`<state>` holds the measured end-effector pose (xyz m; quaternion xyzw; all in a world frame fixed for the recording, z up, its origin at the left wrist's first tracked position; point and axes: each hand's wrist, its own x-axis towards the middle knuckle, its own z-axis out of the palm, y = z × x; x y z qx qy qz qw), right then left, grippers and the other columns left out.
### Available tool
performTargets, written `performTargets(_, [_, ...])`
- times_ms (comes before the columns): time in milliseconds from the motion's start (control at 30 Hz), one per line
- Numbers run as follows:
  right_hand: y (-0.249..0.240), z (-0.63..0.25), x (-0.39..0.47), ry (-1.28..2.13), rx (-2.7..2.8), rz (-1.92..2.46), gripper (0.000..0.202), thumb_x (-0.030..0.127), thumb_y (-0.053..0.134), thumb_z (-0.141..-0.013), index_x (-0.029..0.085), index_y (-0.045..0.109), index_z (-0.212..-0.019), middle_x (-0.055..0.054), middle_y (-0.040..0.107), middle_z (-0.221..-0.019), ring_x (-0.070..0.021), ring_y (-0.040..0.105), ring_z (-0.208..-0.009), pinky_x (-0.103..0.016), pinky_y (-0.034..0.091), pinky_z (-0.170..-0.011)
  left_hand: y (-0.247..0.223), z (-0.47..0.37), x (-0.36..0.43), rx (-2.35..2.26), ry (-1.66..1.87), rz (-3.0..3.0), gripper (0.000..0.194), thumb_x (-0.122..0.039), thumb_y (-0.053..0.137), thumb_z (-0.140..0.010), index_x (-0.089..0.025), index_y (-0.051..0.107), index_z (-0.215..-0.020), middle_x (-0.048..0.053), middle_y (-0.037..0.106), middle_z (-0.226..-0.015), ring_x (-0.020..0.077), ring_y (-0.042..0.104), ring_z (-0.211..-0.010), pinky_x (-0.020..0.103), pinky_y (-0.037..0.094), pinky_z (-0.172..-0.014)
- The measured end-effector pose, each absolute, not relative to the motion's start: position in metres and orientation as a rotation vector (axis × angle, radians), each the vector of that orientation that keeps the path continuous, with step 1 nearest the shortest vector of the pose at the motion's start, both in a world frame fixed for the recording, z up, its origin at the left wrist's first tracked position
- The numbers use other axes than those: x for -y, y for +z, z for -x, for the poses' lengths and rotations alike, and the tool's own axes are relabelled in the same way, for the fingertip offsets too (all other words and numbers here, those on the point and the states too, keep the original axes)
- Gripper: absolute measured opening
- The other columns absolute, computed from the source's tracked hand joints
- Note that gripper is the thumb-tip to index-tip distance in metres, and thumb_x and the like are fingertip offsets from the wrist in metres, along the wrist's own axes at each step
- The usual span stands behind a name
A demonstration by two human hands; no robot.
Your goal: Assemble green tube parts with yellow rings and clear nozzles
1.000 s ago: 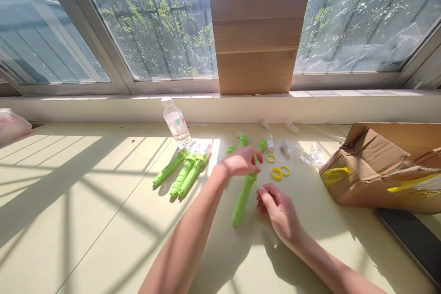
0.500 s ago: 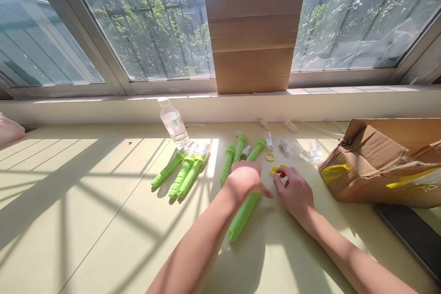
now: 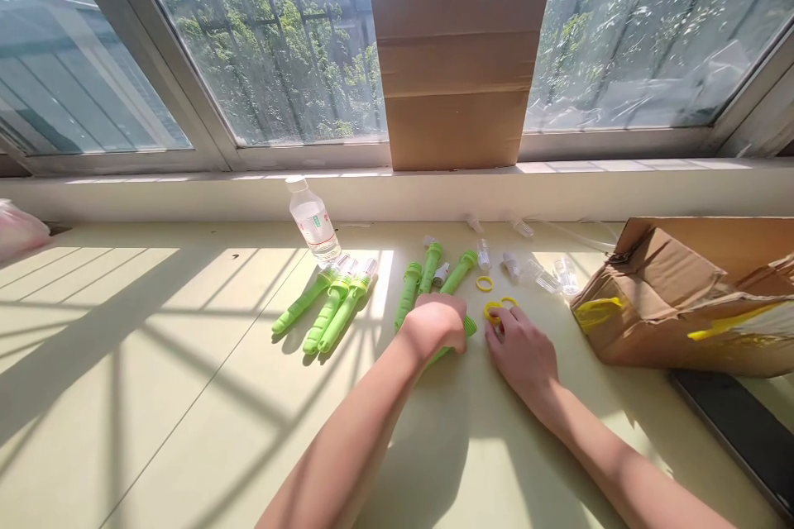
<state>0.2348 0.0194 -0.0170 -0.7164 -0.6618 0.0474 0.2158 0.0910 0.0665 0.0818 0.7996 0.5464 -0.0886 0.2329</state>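
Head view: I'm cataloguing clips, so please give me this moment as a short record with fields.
Left hand: left hand closed around a green tube
Right hand: right hand, fingertips at a yellow ring; firm grip unclear
Other rings: two, just beyond
Left group: three green tubes with clear ends, beside a bottle
Beyond left hand: three more green tubes
Right side: scattered clear pieces, open cardboard box
Lighting: sunlight, window-bar shadows

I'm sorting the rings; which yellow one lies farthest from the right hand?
The yellow ring alone at the back; the other two rings lie by the right hand.
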Motion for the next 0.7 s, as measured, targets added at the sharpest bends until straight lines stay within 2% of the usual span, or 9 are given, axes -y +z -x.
performTargets(100, [-0.018, -0.235, -0.019, 0.138, 1.812, 1.988, 0.015, 0.021, 0.052, -0.096, 0.019, 0.066, -0.092, -0.005, 0.066, -0.095, -0.0169, 0.060, -0.070, -0.028, 0.031, -0.056, 0.091, -0.090, -0.065, -1.481, -0.489, -2.236, 0.021, -0.021, 0.068, -0.066, -0.016, 0.070, -0.086, 0.013, 0.075, -0.091, 0.0321, 0.071, -0.091, 0.036, 0.052, -0.075])
performTargets(233, [-0.021, -0.237, -0.020, 0.159, 1.746, 1.893, 0.012, 0.020, 0.054, -0.094, 0.020, 0.065, -0.090, -0.004, 0.066, -0.093, -0.0154, 0.058, -0.066, -0.028, 0.034, -0.055, 0.103, -0.088, -0.063, -1.505, -0.484, -2.238, 0.025, -0.026, 0.064, -0.072, -0.016, 0.067, -0.096, 0.012, 0.073, -0.096, 0.0288, 0.070, -0.091, 0.033, 0.049, -0.073])
performTargets(433, [-0.023, -0.241, -0.022, 0.345, 1.532, 1.420, 0.017, 0.034, 0.057, -0.094, 0.021, 0.068, -0.091, -0.005, 0.061, -0.099, -0.0113, 0.060, -0.060, -0.027, 0.048, -0.056, 0.113, -0.076, -0.066, -1.527, -0.369, -2.230, 0.035, -0.033, 0.068, -0.072, -0.019, 0.061, -0.103, 0.008, 0.069, -0.095, 0.0259, 0.068, -0.087, 0.029, 0.046, -0.065])
performTargets(600, [-0.020, -0.242, -0.020, 0.512, 1.439, 1.261, 0.023, 0.043, 0.059, -0.094, 0.021, 0.067, -0.090, -0.009, 0.064, -0.112, -0.0152, 0.067, -0.071, -0.026, 0.050, -0.051, 0.121, -0.066, -0.069, -1.520, -0.327, -2.182, 0.040, -0.035, 0.070, -0.072, -0.021, 0.060, -0.107, 0.004, 0.065, -0.090, 0.0231, 0.067, -0.081, 0.028, 0.044, -0.059])
performTargets(700, [-0.021, -0.241, -0.020, 0.661, 1.368, 1.254, 0.027, 0.048, 0.061, -0.093, 0.021, 0.065, -0.095, -0.009, 0.069, -0.104, -0.0170, 0.069, -0.069, -0.028, 0.053, -0.053, 0.124, -0.064, -0.068, -1.514, -0.308, -2.176, 0.039, -0.035, 0.071, -0.073, -0.022, 0.060, -0.108, 0.003, 0.066, -0.090, 0.0219, 0.067, -0.079, 0.027, 0.045, -0.058])
